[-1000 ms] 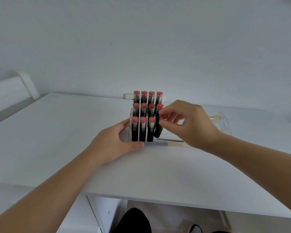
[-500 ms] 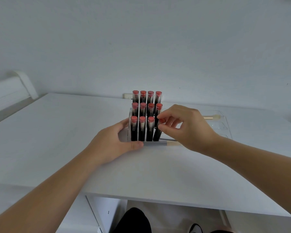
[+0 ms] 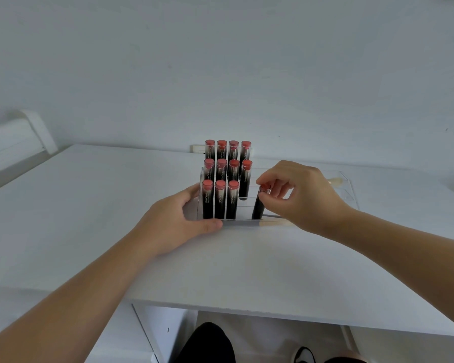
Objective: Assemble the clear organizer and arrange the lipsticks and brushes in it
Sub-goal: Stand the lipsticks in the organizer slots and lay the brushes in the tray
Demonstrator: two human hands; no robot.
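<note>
A clear stepped organizer (image 3: 347, 185) stands on the white desk (image 3: 89, 205). Its left part holds three rows of black lipsticks with red tops (image 3: 221, 172). My left hand (image 3: 176, 221) grips the organizer's front left corner, thumb along its front edge. My right hand (image 3: 296, 195) pinches the top of one more black lipstick (image 3: 258, 208), which leans to the right, apart from the front row, its base at the organizer's front. A brush with a pale handle (image 3: 257, 223) lies along the organizer's front edge. Another brush tip (image 3: 334, 181) shows behind my right hand.
A white wall rises right behind the desk, with a small socket (image 3: 198, 148) at its foot. A white headboard (image 3: 19, 137) stands at the far left. A drawer unit (image 3: 152, 334) sits below the desk's front edge, beside dark trousers and shoes.
My right hand has slid to the right with the pinched lipstick, pulling it away from the front row so a gap opens. The left hand has stayed on the organizer.
</note>
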